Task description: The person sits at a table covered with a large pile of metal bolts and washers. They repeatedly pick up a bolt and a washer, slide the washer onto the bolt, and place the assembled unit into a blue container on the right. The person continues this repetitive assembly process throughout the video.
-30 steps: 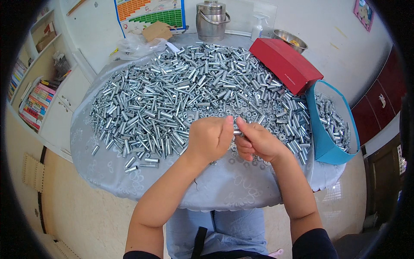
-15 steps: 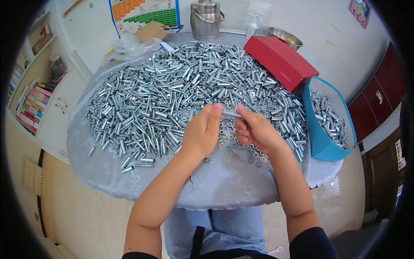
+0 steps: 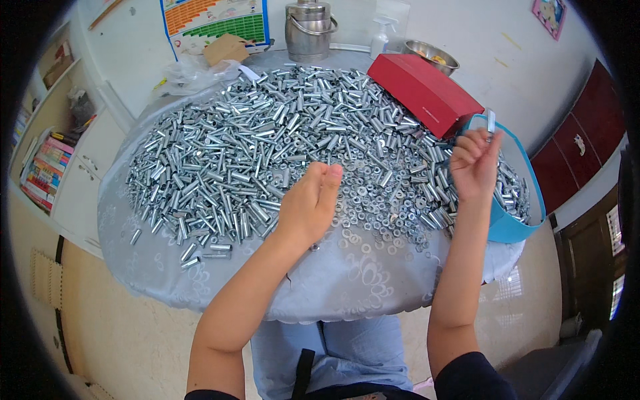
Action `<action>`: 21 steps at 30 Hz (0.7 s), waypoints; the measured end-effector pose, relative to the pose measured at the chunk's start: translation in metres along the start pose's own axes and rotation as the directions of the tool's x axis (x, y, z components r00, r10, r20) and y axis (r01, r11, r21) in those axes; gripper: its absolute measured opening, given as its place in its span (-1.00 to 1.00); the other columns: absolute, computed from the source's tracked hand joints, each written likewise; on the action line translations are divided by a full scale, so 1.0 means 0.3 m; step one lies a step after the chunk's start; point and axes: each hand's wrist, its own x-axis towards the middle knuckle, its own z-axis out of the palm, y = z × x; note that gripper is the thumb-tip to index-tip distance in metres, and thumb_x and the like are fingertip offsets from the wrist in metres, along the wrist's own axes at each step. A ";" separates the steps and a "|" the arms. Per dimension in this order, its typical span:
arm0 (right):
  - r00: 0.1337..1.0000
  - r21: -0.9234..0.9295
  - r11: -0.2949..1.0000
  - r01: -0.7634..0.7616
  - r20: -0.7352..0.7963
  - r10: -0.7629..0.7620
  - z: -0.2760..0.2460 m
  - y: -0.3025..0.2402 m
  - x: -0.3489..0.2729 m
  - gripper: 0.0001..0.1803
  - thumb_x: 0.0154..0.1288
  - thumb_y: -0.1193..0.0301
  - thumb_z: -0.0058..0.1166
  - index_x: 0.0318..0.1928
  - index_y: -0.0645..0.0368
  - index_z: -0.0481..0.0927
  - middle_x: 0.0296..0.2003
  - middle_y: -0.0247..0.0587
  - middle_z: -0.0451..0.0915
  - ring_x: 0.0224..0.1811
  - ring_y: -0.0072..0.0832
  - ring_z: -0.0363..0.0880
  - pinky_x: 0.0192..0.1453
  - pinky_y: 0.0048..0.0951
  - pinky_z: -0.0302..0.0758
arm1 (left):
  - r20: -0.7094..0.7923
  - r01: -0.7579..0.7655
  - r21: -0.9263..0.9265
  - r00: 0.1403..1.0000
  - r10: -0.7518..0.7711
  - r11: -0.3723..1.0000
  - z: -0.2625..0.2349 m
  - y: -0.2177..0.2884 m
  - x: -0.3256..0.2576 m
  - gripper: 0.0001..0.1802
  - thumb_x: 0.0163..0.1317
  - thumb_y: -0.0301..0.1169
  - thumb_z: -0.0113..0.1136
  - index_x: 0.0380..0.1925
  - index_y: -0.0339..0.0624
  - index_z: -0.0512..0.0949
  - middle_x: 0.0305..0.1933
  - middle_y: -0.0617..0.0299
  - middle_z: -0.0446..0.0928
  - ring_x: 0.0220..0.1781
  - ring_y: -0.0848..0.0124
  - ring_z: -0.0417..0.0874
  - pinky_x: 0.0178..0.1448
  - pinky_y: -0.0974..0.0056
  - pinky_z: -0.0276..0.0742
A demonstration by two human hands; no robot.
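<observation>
My right hand [image 3: 475, 160] is raised at the near rim of the blue bin [image 3: 539, 177], its fingers closed on a silver expansion bolt [image 3: 491, 121] that points upward. My left hand [image 3: 308, 203] stays over the middle of the table, fingers curled in and thumb on top; what it may hold is hidden. Around and beyond it spreads a large heap of loose silver sleeves and bolts [image 3: 227, 160]. Washers and nuts [image 3: 373, 207] lie scattered just right of my left hand. Inside the bin are many similar metal pieces [image 3: 512, 193].
A red box [image 3: 427, 93] borders the heap at the back right, beside the bin. Farther back stand a metal pot [image 3: 309, 33], a spray bottle [image 3: 379, 41] and a steel bowl [image 3: 433, 55]. A plastic bag [image 3: 200, 77] lies at the back left of the cloth-covered table [image 3: 320, 287].
My right hand has moved right and away from my left, carrying the expansion bolt from above the washers to the blue bin. My left hand has hardly moved.
</observation>
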 end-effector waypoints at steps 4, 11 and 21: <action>0.999 0.120 0.992 -0.035 0.004 0.035 -0.077 -0.049 0.014 -0.50 0.23 -0.10 -0.17 -0.35 0.13 0.42 -0.60 -0.49 0.24 -0.62 -0.69 0.15 -0.62 -0.71 0.10 | 0.050 0.037 0.000 0.998 -0.037 0.999 -0.011 0.025 -0.002 -0.47 0.32 0.02 -0.36 -0.26 -0.25 0.37 -0.49 0.16 0.47 -0.46 0.30 0.48 -0.30 0.26 0.35; 0.942 -0.244 0.917 -0.317 -0.194 0.274 0.004 0.140 0.010 -0.62 0.30 0.01 -0.13 -0.48 0.01 0.36 -0.65 -0.55 0.17 -0.66 -0.74 0.11 -0.67 -0.72 0.03 | 0.116 0.053 0.071 0.991 -0.061 0.996 -0.024 0.042 -0.001 -0.53 0.28 -0.02 -0.16 -0.37 -0.26 0.45 -0.47 0.11 0.48 -0.40 0.22 0.50 -0.26 0.23 0.36; 0.860 -0.637 0.578 -0.510 -0.355 0.367 0.051 0.308 -0.048 -0.75 0.24 0.26 0.03 -0.52 0.07 0.38 -0.63 -0.49 0.33 -0.63 -0.69 0.28 -0.56 -0.67 0.23 | -0.512 -0.121 0.310 0.815 0.273 0.943 -0.181 -0.118 0.124 -0.86 0.05 -0.56 0.04 -0.33 -0.19 0.43 -0.25 0.11 0.40 -0.19 0.22 0.40 -0.10 0.23 0.31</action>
